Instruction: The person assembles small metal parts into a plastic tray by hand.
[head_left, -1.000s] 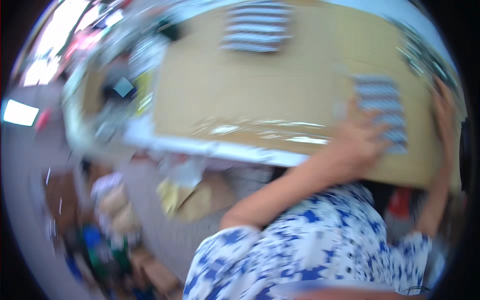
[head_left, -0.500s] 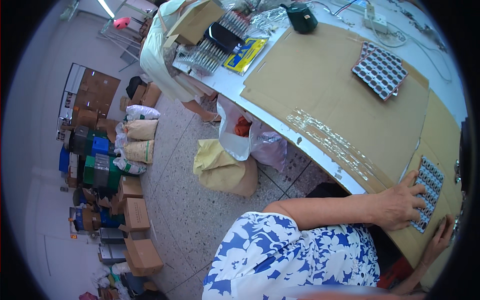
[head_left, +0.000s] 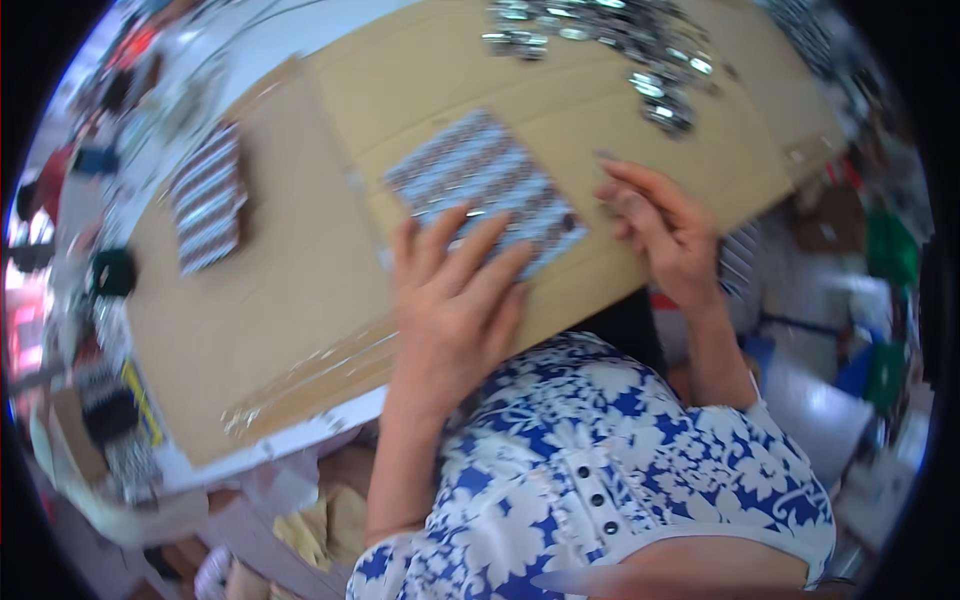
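Note:
A square panel (head_left: 480, 170) with rows of small dark and silvery pieces lies on the cardboard. My left hand (head_left: 450, 290) rests on its near edge, fingers spread over the rows. To the right of the panel, above the cardboard, is my right hand (head_left: 665, 225), thumb and forefinger pinched together. A small dark speck shows at the fingertips, too blurred to name. Farther off lies a loose pile of small shiny metal pieces (head_left: 625, 35), with a smaller cluster (head_left: 660, 105) on its near side.
Cardboard (head_left: 290, 330) covers the white table. Toward the left lies a stack of similar panels (head_left: 208, 205). A dark green container (head_left: 112, 272) stands at the table's left. Another person's pale sleeve (head_left: 120, 515) shows at lower left. A green bin (head_left: 885, 245) stands at right.
The view has swung right, bringing the metal pile and both hands into fuller sight. My right hand, earlier beside the panel's edge, is now raised with fingers pinched. My left stays on the panel.

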